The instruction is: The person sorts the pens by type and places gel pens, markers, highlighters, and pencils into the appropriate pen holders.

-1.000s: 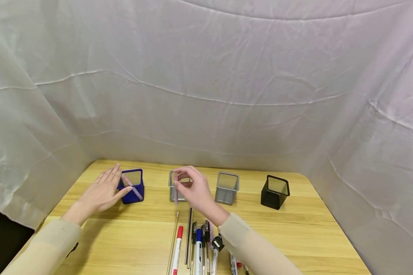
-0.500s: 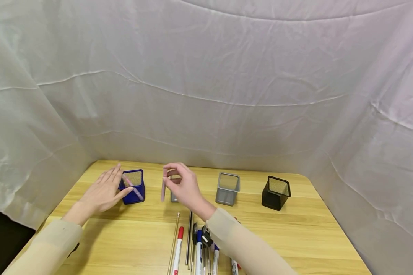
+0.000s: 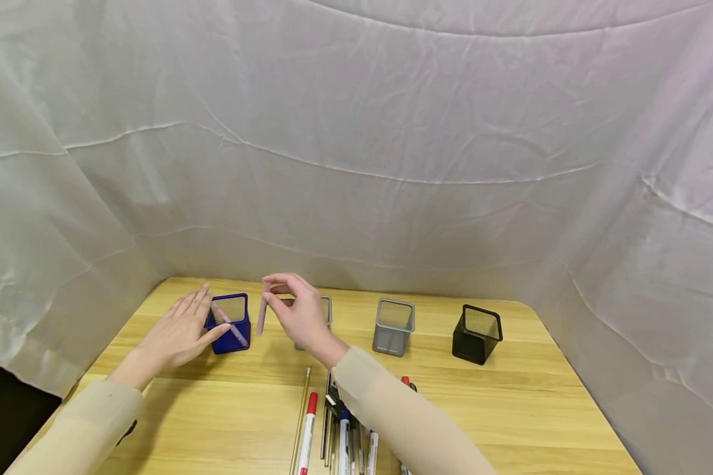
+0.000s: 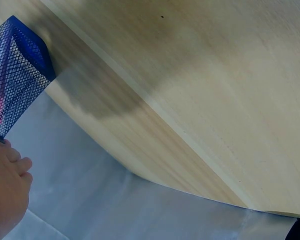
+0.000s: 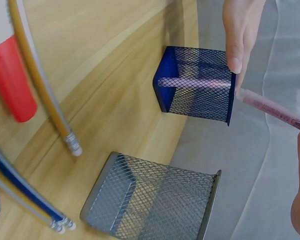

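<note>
My left hand [image 3: 181, 330] rests against the left side of a blue mesh pen holder [image 3: 232, 338], fingers straight, thumb along its near rim. A pink pen [image 5: 200, 83] leans inside that holder, seen through the mesh. My right hand [image 3: 300, 313] pinches a second pink pen [image 3: 262, 315] between thumb and fingertips, just right of the blue holder and above the table. In the right wrist view, the held pen [image 5: 272, 107] is tilted and its end is close to the holder's rim; whether they touch I cannot tell. The right hand partly hides a grey mesh holder [image 3: 327, 310].
Another grey mesh holder [image 3: 394, 328] and a black one [image 3: 476, 335] stand to the right. In front lie a red-capped marker [image 3: 307, 435], a pencil [image 3: 300, 422], a blue-capped marker [image 3: 344, 442] and several other pens, partly under the right forearm. Grey cloth [image 3: 356, 165] hangs around the table.
My right hand has moved left with the pink pen, from in front of the left grey holder to beside the blue one. The left hand has stayed in place.
</note>
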`<state>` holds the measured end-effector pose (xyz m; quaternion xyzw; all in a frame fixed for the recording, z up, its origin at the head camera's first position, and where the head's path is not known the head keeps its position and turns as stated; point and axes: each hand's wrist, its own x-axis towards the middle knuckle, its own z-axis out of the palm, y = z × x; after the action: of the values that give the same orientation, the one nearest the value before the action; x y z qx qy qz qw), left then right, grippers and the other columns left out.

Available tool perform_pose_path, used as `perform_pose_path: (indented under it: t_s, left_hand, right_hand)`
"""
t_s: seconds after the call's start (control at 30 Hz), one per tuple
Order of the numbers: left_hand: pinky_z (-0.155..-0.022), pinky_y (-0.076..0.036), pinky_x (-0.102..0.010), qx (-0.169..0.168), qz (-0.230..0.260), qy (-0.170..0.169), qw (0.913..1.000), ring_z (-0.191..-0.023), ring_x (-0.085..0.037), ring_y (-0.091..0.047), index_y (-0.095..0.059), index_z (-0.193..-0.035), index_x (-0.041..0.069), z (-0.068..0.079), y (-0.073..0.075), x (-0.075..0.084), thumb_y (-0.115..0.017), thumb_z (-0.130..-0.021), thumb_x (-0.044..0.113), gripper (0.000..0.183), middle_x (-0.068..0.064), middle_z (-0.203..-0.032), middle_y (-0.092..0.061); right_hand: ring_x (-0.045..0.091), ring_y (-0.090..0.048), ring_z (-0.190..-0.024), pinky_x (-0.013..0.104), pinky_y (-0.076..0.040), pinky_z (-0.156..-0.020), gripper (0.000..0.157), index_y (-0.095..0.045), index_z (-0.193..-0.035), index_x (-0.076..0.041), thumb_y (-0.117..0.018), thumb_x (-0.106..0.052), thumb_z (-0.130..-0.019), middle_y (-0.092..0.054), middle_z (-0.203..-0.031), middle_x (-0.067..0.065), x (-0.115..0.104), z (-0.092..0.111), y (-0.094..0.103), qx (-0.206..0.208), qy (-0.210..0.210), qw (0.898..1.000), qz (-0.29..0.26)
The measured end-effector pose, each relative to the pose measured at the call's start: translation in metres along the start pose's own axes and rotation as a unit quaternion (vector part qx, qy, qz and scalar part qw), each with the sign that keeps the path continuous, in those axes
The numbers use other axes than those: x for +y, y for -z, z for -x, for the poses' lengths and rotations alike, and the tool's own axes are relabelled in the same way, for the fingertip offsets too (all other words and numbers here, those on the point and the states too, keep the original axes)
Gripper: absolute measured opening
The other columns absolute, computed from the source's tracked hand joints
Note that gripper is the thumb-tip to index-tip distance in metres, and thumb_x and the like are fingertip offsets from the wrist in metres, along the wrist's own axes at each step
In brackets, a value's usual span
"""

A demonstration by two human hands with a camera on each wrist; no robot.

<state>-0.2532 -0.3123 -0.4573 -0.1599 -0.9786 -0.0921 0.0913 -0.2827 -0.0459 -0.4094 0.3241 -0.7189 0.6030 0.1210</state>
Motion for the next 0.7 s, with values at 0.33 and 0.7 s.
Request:
perform_pose_path:
  t_s: [0.33, 0.7]
  left_hand:
    - [-0.122, -0.022, -0.065, 0.001, -0.004, -0.001, 1.0000, -0.151, -0.053, -0.024, -0.028, -0.153, -0.019, 0.000, 0.000, -0.001, -0.049, -0.107, 0.052, 0.088, -0.038, -0.164, -0.021]
    - [-0.122, -0.022, -0.065, -0.003, -0.003, 0.006, 1.0000, -0.151, -0.053, -0.023, -0.027, -0.154, -0.019, 0.002, 0.000, -0.001, -0.048, -0.107, 0.053, 0.088, -0.037, -0.164, -0.020]
  right_hand:
    - [0.018, -0.073, -0.108, 0.020, -0.060, -0.086, 0.026, -0.071, -0.124, -0.007, -0.070, -0.004, -0.099, -0.070, -0.120, 0.006, 0.005, -0.015, -0.018, 0.034, -0.007, 0.999, 0.009]
    - [0.013, -0.072, -0.107, 0.017, -0.059, -0.085, 0.023, -0.069, -0.121, -0.001, -0.068, 0.001, -0.098, -0.069, -0.118, 0.009, 0.009, -0.024, -0.040, 0.042, -0.006, 0.999, 0.009]
